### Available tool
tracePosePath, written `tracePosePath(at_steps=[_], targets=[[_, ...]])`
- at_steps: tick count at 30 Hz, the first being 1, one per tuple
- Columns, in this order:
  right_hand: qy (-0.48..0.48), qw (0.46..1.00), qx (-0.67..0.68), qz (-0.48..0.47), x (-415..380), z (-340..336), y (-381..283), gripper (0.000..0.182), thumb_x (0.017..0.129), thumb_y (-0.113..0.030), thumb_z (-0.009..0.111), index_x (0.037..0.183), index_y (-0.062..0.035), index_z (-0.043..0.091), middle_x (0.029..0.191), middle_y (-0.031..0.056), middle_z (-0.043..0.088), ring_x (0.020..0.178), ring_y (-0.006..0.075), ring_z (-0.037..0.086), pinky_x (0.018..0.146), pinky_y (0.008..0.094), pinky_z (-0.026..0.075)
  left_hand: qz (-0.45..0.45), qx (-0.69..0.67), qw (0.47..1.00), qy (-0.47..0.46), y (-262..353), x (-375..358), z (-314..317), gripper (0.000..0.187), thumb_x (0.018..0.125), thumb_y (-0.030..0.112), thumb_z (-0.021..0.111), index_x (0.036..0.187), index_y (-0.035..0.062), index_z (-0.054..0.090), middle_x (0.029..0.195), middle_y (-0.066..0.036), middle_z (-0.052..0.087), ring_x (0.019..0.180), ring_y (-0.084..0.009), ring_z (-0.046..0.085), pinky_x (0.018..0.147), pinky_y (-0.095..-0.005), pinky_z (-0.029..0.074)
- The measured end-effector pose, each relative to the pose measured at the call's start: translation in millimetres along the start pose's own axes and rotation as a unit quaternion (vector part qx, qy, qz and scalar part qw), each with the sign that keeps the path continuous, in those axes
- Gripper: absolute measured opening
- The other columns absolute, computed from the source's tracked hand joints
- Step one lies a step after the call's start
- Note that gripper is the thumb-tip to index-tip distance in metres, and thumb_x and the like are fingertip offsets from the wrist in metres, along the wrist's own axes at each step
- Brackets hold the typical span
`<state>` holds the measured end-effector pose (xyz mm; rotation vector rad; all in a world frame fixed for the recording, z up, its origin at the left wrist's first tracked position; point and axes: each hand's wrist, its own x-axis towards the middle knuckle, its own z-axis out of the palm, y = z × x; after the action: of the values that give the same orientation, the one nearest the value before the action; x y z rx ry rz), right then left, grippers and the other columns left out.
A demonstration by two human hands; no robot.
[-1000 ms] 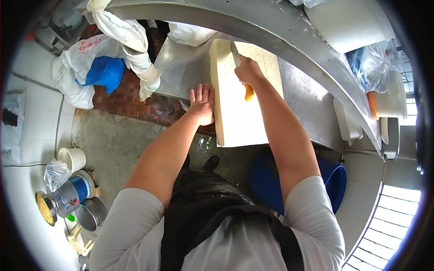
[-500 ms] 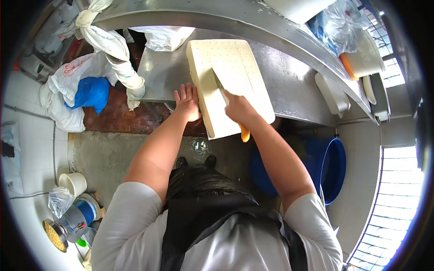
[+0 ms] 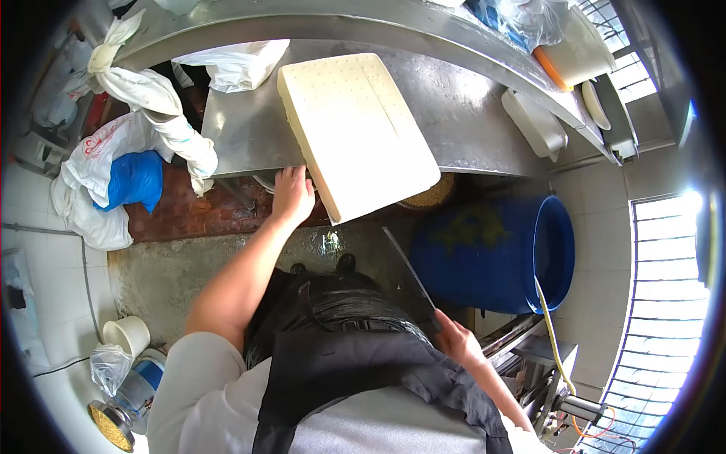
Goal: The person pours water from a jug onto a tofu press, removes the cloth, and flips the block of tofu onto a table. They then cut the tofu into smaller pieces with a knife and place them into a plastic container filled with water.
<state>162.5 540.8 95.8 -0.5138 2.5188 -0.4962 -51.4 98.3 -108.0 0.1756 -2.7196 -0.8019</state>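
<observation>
A large pale block (image 3: 355,136) with small dots on its top lies on the steel table (image 3: 469,121), its near end jutting past the front edge. One long straight cut line shows near its right side. Close to the block's lower left side is my left hand (image 3: 293,195), fingers over the table edge and somewhat bent; it holds nothing that I can see. Low at my right side, my right hand (image 3: 459,342) is closed round the handle of a knife (image 3: 408,265), whose long blade points up and left, away from the block.
A blue barrel (image 3: 484,253) lies under the table's right side. White bags and a blue bag (image 3: 136,180) are at the left. A steel shelf (image 3: 348,29) crosses above the table. A white tub (image 3: 533,125) stands at the right end. A white bucket (image 3: 127,335) is lower left.
My right hand has left the block's top with the knife and dropped to my right side. My left hand has slid down along the block's left edge, fingers now more bent. The view has shifted.
</observation>
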Motion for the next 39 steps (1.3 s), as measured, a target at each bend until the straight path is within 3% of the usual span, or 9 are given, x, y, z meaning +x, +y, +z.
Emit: tracePosePath(at_steps=[2,3,5,7,9,16,23,30,39], targets=[[0.245,0.964,0.094,0.031,-17,37,24,0.050,0.093,-0.017,0.068,0.141,-0.0081,0.055,0.091,0.0193,0.067,0.085,0.0397,0.070,0.076,0.0466,0.056,-0.205,-0.253,0.943,-0.068,18,-13,-1,0.027,0.099,0.015,0.054,0.121,-0.0008,0.059,0.108,-0.016,0.066,0.091,-0.0298,0.067,0.076,-0.0453,0.058],[0.250,0.963,0.097,0.033,-6,51,39,0.050,0.093,-0.017,0.068,0.141,-0.0081,0.055,0.091,0.0193,0.067,0.085,0.0397,0.070,0.076,0.0466,0.056,-0.365,-0.423,0.812,-0.166,38,-12,-16,0.025,0.102,0.016,0.049,0.119,0.0002,0.060,0.102,-0.013,0.068,0.082,-0.0251,0.068,0.069,-0.0413,0.059],[0.241,0.947,0.126,0.171,41,60,63,0.034,0.093,-0.019,0.071,0.121,-0.0036,0.059,0.081,0.0146,0.065,0.075,0.0301,0.069,0.069,0.0413,0.056,-0.405,-0.537,0.714,-0.194,35,-18,-2,0.025,0.105,0.019,0.042,0.115,0.0051,0.060,0.097,-0.010,0.069,0.081,-0.0212,0.068,0.068,-0.0397,0.059],[0.223,0.873,0.333,0.277,111,35,54,0.026,0.092,-0.017,0.071,0.108,-0.0040,0.056,0.074,0.0079,0.061,0.068,0.0195,0.065,0.062,0.0339,0.053,-0.410,-0.554,0.702,-0.175,45,-21,-1,0.021,0.100,0.012,0.040,0.106,0.0058,0.059,0.092,-0.010,0.067,0.078,-0.0216,0.068,0.068,-0.0419,0.059],[0.307,0.797,0.491,0.172,185,33,67,0.025,0.093,-0.013,0.072,0.108,-0.0076,0.053,0.080,0.0033,0.058,0.068,0.0136,0.062,0.057,0.0302,0.051,-0.416,-0.555,0.701,-0.164,52,-23,-2,0.020,0.099,0.011,0.039,0.104,0.0070,0.058,0.088,-0.010,0.066,0.074,-0.0209,0.066,0.066,-0.0409,0.058],[0.344,0.574,0.732,0.129,348,-26,66,0.031,0.094,-0.005,0.067,0.118,-0.0097,0.047,0.106,0.0096,0.061,0.085,0.0258,0.066,0.068,0.0426,0.058,-0.439,-0.480,0.744,-0.149,59,-32,13,0.020,0.099,0.010,0.041,0.098,0.0092,0.061,0.076,-0.004,0.062,0.061,-0.0155,0.058,0.047,-0.0321,0.049],[0.313,0.617,0.710,0.135,341,-34,68,0.036,0.094,-0.006,0.069,0.126,-0.0046,0.050,0.113,0.0126,0.064,0.104,0.0268,0.065,0.087,0.0420,0.056,-0.460,-0.577,0.659,-0.148,97,-86,26,0.018,0.101,0.013,0.045,0.104,0.0080,0.062,0.081,-0.006,0.065,0.066,-0.0182,0.064,0.053,-0.0342,0.056],[0.288,0.682,0.671,0.047,354,-59,117,0.030,0.096,-0.008,0.068,0.123,-0.0009,0.056,0.108,0.0114,0.068,0.094,0.0208,0.065,0.083,0.0368,0.055,-0.393,-0.724,0.492,-0.283,128,-93,63,0.031,0.101,0.012,0.050,0.128,-0.0018,0.057,0.122,-0.017,0.068,0.114,-0.0315,0.066,0.107,-0.0518,0.051],[0.211,0.647,0.729,0.075,286,-39,133,0.028,0.096,-0.007,0.066,0.121,-0.0047,0.054,0.100,0.0082,0.066,0.086,0.0190,0.064,0.075,0.0359,0.056,-0.402,-0.699,0.432,-0.403,169,-51,126,0.040,0.103,0.012,0.042,0.139,-0.0025,0.052,0.134,-0.021,0.064,0.126,-0.0393,0.062,0.107,-0.0559,0.050]])
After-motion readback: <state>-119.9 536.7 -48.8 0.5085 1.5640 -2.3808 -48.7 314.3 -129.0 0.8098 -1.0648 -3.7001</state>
